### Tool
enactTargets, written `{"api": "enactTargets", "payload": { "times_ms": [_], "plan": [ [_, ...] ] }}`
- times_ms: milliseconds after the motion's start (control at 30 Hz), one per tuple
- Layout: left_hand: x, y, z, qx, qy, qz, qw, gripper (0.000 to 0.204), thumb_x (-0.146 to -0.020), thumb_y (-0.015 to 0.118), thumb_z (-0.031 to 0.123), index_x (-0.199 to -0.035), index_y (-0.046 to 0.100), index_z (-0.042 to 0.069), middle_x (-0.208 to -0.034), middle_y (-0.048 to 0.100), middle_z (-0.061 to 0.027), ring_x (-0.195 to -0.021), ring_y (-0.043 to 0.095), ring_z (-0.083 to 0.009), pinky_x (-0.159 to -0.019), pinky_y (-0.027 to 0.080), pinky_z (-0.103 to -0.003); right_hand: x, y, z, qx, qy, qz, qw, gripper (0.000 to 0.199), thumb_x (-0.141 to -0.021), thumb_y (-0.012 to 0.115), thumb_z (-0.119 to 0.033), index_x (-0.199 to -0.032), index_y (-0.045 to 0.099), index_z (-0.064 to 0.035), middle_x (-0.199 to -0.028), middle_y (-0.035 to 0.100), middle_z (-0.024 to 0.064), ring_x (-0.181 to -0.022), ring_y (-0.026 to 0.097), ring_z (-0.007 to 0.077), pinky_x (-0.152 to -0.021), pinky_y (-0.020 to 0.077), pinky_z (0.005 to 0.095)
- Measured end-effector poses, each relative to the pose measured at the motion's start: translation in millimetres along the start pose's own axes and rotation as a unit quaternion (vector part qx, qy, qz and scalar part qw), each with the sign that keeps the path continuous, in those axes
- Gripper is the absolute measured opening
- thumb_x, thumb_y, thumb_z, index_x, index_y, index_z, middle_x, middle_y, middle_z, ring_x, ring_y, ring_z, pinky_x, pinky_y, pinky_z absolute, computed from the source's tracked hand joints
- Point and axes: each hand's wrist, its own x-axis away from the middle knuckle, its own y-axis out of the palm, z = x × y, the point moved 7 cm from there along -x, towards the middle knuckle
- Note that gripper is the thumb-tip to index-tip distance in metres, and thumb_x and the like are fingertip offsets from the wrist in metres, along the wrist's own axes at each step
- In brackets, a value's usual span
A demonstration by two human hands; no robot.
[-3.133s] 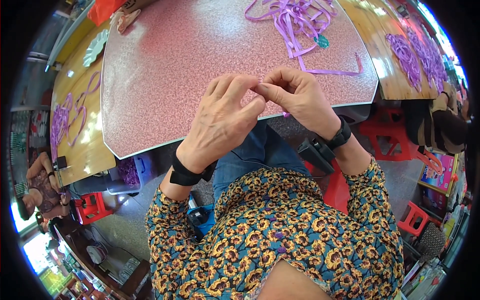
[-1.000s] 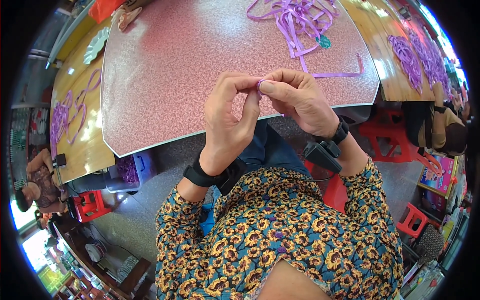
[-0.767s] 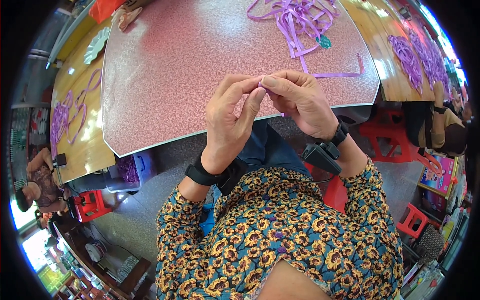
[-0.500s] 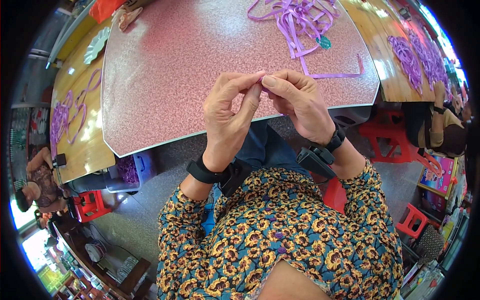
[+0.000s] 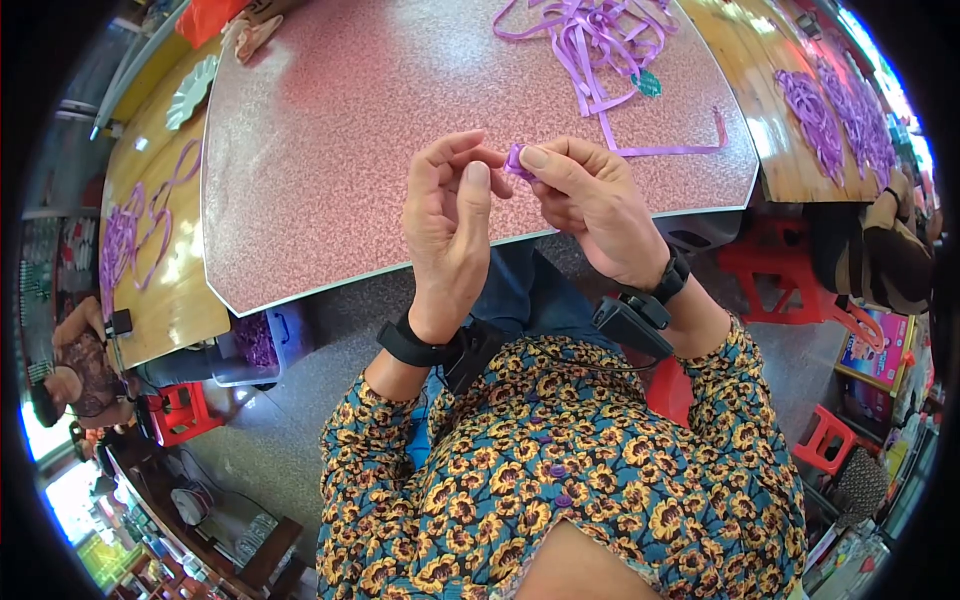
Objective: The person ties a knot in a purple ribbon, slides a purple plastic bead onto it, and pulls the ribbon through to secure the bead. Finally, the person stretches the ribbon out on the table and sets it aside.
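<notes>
A small folded piece of purple ribbon [image 5: 516,161] is pinched between the thumb and fingers of my right hand [image 5: 590,195], over the near part of the pink speckled table [image 5: 340,180]. Most of its lower part is hidden by those fingers. My left hand [image 5: 447,215] is just to its left, thumb and fingers apart, with nothing between them. Beyond my right hand lies a loose heap of purple ribbon [image 5: 610,45]. One strand [image 5: 665,151] runs from it toward the right edge, and a small green tag [image 5: 648,84] rests beside the heap.
Wooden tables flank mine, with more purple ribbon on the left one [image 5: 122,240] and the right one [image 5: 812,120]. Co-workers sit at both sides. Red stools [image 5: 770,270] and a plastic bin [image 5: 285,345] stand below. An orange bag [image 5: 208,22] lies at the far left.
My left hand has let go of the purple ribbon piece, moved slightly left and opened. The right hand keeps its pinch, and more of the folded piece now shows.
</notes>
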Motion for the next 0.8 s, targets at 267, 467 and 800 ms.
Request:
{"api": "enactTargets", "payload": {
  "times_ms": [267, 467, 800],
  "plan": [
    [-12, 7, 27, -0.285, 0.157, -0.130, 0.937, 0.027, -0.088, 0.062, -0.003, -0.114, 0.067, 0.004, -0.096, 0.062, -0.0085, -0.081, 0.061, -0.0165, -0.071, 0.050, -0.028, 1, 6, -15, 0.135, -0.092, -0.006, 0.987, 0.017, -0.095, 0.064, -0.022, -0.096, 0.069, -0.0054, -0.065, 0.051, -0.0083, -0.054, 0.037, 0.0000, -0.048, 0.0249, 0.0190],
    [-14, -2, 21, -0.211, 0.114, -0.111, 0.964, 0.023, -0.084, 0.069, -0.002, -0.107, 0.069, 0.003, -0.092, 0.069, -0.0101, -0.082, 0.067, -0.0180, -0.073, 0.053, -0.029, 1, 3, -14, 0.111, -0.030, -0.015, 0.993, 0.019, -0.096, 0.063, -0.023, -0.097, 0.069, -0.0053, -0.066, 0.051, -0.0083, -0.055, 0.037, 0.0001, -0.048, 0.0250, 0.0192],
    [-11, -12, 21, -0.255, 0.155, -0.077, 0.951, 0.014, -0.083, 0.072, 0.001, -0.095, 0.065, 0.002, -0.086, 0.069, -0.0078, -0.078, 0.066, -0.0157, -0.071, 0.052, -0.027, 0, 4, -16, 0.125, 0.016, -0.057, 0.990, 0.021, -0.095, 0.064, -0.021, -0.106, 0.068, -0.0041, -0.078, 0.058, -0.0051, -0.060, 0.044, 0.0003, -0.053, 0.0346, 0.0166]
  ]
}}
